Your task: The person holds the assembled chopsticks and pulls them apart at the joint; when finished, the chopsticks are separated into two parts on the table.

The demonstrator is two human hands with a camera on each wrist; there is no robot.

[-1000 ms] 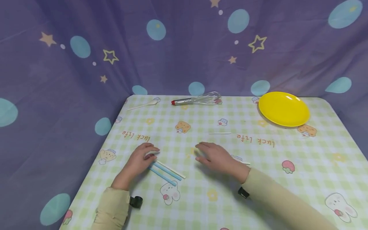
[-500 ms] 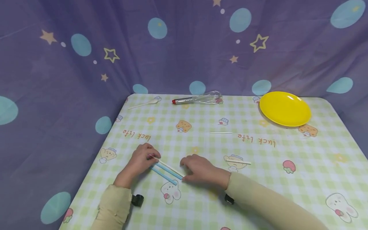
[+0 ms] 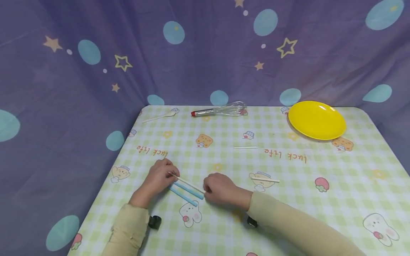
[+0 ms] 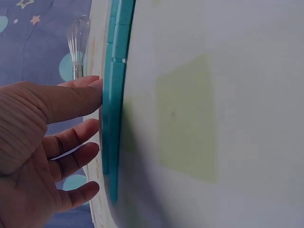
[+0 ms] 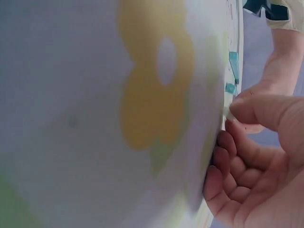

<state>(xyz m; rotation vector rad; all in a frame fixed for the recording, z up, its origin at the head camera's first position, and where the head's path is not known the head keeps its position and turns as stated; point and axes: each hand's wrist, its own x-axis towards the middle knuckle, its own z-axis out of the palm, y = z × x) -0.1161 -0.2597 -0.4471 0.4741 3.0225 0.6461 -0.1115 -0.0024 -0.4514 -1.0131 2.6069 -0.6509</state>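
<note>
In the head view, a slim cream-white stick (image 3: 189, 184) slants between my two hands. The left hand (image 3: 159, 177) pinches its far left end, thumb and forefinger together. At the other end, the right hand (image 3: 221, 188) grips it between thumb and a curled forefinger; the right wrist view shows the pale tip (image 5: 228, 113) there, the other fingers curled in. Just below lie two light blue sticks, an upper one (image 3: 189, 190) and a lower one (image 3: 184, 197), side by side on the table. They look teal and jointed (image 4: 114, 95) in the left wrist view, close beside the left thumb.
Two shorter white sticks lie to the right, one farther back (image 3: 246, 147) and one nearer (image 3: 265, 180). Along the back edge are a white spoon (image 3: 164, 115), a red-ended whisk (image 3: 221, 110) and a yellow plate (image 3: 317, 121). A purple curtain (image 3: 205, 64) hangs behind the checked tablecloth (image 3: 288, 199).
My right hand has moved left and down to the white stick's near end and curled its fingers on it. The left hand has stayed nearly in place; the stick has shifted slightly upward.
</note>
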